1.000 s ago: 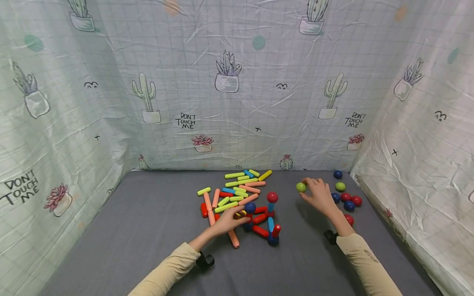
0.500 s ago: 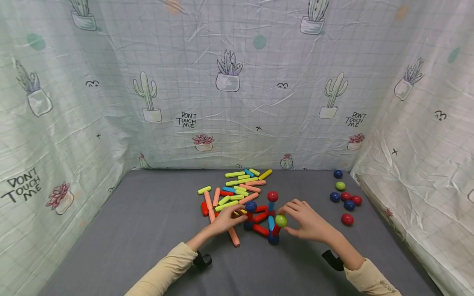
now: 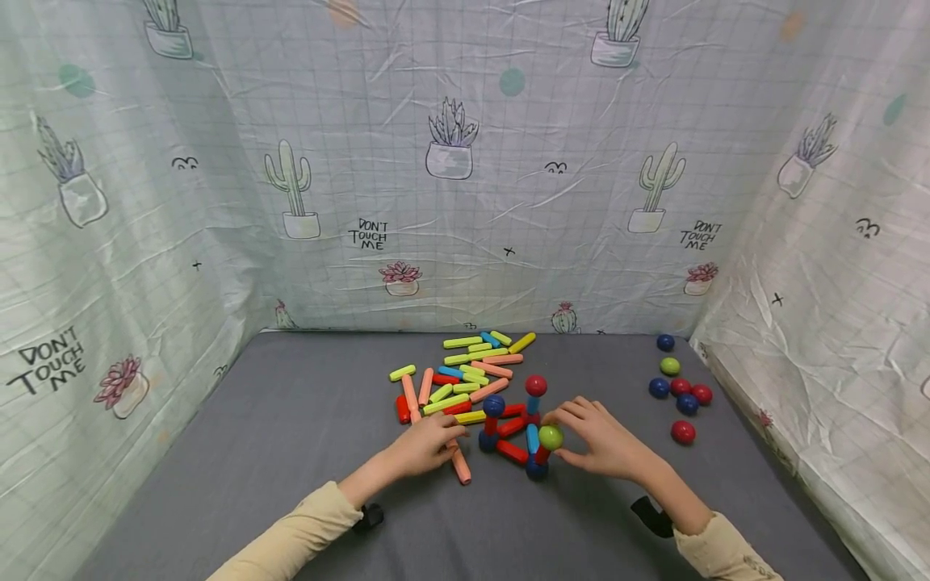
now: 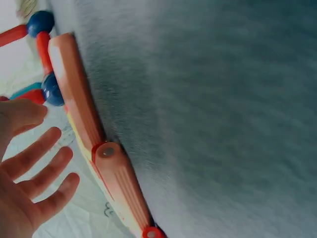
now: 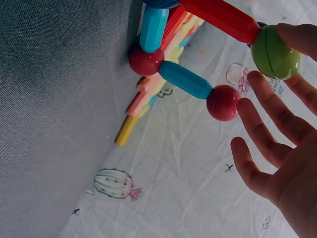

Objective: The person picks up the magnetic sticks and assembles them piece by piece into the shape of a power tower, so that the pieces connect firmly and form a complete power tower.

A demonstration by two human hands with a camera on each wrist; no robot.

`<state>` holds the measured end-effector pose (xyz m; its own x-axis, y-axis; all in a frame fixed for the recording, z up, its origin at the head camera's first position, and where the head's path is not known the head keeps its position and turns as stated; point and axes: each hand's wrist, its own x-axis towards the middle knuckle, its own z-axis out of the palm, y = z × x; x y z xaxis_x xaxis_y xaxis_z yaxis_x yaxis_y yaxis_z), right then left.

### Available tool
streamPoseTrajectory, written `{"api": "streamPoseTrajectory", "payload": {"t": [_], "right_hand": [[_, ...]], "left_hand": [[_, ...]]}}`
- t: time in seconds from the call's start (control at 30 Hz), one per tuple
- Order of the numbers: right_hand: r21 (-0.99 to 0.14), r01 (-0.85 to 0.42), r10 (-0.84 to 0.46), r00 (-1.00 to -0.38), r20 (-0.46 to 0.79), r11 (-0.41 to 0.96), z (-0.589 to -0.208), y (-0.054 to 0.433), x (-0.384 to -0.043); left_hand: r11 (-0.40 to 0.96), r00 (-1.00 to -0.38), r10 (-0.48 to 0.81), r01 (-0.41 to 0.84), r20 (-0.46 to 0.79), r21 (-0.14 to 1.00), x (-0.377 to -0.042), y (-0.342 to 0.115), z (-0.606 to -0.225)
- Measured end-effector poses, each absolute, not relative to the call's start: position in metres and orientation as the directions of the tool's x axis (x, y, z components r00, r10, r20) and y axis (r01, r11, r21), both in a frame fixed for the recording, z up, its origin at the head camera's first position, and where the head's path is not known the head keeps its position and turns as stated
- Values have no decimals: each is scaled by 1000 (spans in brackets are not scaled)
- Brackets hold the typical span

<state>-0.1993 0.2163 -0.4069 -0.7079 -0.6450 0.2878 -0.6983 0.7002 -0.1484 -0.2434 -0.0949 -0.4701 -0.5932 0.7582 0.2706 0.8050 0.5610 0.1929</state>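
Note:
A small frame of rods and balls stands mid-table, with a blue ball [image 3: 493,405], a red ball [image 3: 535,385] and a green ball [image 3: 550,437] on top of upright rods. My right hand [image 3: 599,442] pinches the green ball between thumb and forefinger; the ball sits on the end of a red rod [image 5: 223,20]. The other fingers of that hand are spread near the red ball [image 5: 222,102] in the right wrist view. Left of the frame, my left hand [image 3: 423,446] holds nothing, its fingers apart in the left wrist view, above a long orange rod [image 4: 77,89].
Loose yellow-green, orange, red and blue rods [image 3: 465,386] lie behind and left of the frame. On the right side of the grey table [image 3: 291,452] are several loose balls [image 3: 680,387]. A printed curtain [image 3: 465,242] encloses the back and sides.
My right hand has carried the green ball leftward onto the front red rod of the frame. My left hand has let go of the blue-topped upright and drawn back left.

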Motion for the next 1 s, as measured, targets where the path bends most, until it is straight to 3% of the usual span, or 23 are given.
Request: {"api": "streamPoseTrajectory", "payload": {"t": [0.1,0.23,0.43,0.6,0.83,1.0], "right_hand": [[-178,-687,-635,-722,276,705,-407,217,-199],[-204,-675,-622,-735,271,709,-407,217,-198],[-207,-679,-622,-731,280,704,-407,218,-199],[-217,-666,-613,-744,268,714,-407,218,-200],[-226,-669,-612,-741,277,708,-407,217,-198],[-229,-663,-606,-747,275,713,-408,217,-196]], "left_hand": [[554,-529,807,832,260,-25,-239,-96,-475],[533,-482,837,824,258,-190,-236,-95,-482],[491,-400,860,817,317,-302,-231,-89,-478],[441,-295,870,824,395,-357,-221,-75,-463],[458,-131,857,640,499,-617,-211,-48,-450],[458,-74,867,508,493,-729,-211,-34,-448]]}}
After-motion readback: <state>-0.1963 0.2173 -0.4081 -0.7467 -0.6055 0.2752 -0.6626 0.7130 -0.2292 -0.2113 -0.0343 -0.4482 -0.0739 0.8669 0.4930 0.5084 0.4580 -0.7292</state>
